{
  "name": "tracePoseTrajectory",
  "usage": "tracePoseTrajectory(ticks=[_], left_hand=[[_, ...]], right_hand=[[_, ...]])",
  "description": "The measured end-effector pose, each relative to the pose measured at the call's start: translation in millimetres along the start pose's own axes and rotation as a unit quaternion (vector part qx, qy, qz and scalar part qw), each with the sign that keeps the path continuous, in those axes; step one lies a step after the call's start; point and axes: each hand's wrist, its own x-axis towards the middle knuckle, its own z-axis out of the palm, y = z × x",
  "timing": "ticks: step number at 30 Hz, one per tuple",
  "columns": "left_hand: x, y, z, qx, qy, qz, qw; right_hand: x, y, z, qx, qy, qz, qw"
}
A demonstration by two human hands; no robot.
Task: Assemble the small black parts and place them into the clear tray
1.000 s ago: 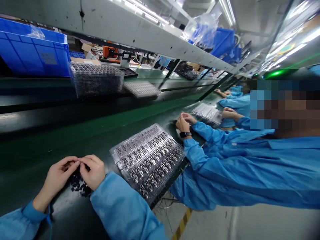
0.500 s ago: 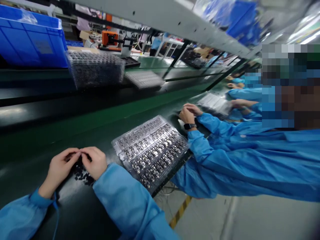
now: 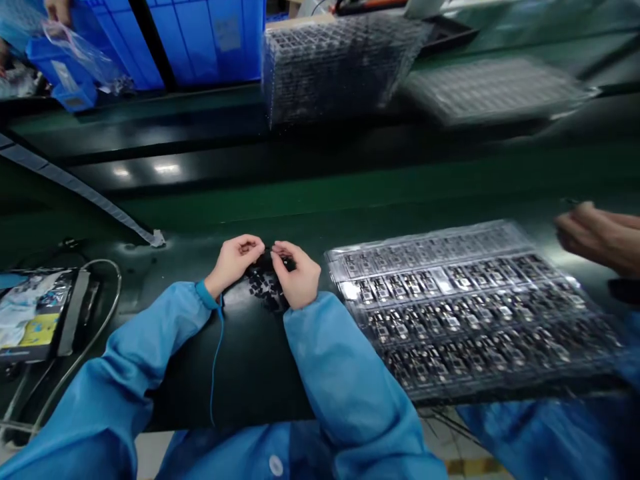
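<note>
I'm seeing black pieces (image 3: 265, 287) left of my right hand (image 3: 301, 279), a blue sleeve (image 3: 345, 367) behind it, silver-and-black rows (image 3: 453, 321) striping the clear tray (image 3: 442, 280) rightward.

Large blue bin (image 3: 200, 57): pale label (image 3: 228, 33) — no legible text
Yellow-and-black package (image 3: 43, 328): printed marks — too blurred to read

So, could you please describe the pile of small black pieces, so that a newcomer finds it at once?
On the dark bench, look left of the large clear tray with its rows of parts. The pile of small black pieces lies between the wearer's left hand and right hand. Unlike the tray's ordered parts, these are loose and scattered.
</note>
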Motion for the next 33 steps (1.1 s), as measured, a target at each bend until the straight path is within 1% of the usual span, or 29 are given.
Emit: tracePoseTrajectory(ticks=[5,9,14,20,22,24,28,33], left_hand=[[0.4,-0.3,-0.5,-0.027,-0.006,0.001,1.0],[-0.4,-0.8,-0.1,-0.025,-0.006,0.008,1.0],[-2.7,-4.5,-0.3,-0.003,-0.024,0.032,0.999],[-3.5,-9.3,-0.3,0.007,-0.039,0.059,0.997],[-3.6,-10.4,0.2,0.004,-0.047,0.078,0.996],[-3.8,-11.3,0.5,0.015,-0.053,0.11,0.992],[-4.6,-11.8,0.1,0.063,-0.039,0.175,0.982],[-5.5,-10.2,-0.4,0.091,-0.028,0.207,0.974]], right_hand=[[1.1,-0.3,-0.5,0.017,0.006,-0.005,1.0],[1.4,-1.8,-0.5,0.031,-0.009,-0.004,0.999],[2.2,-3.8,-1.0,0.047,-0.01,0.022,0.999],[3.4,-2.3,-2.9,0.037,-0.024,0.024,0.999],[3.0,-0.9,-2.7,0.052,-0.017,0.032,0.998],[2.1,0.1,-2.1,0.073,-0.016,0.038,0.996],[0.6,0.1,-1.2,0.091,-0.03,0.064,0.993],[0.1,1.0,-1.0,0.116,-0.037,0.105,0.987]])
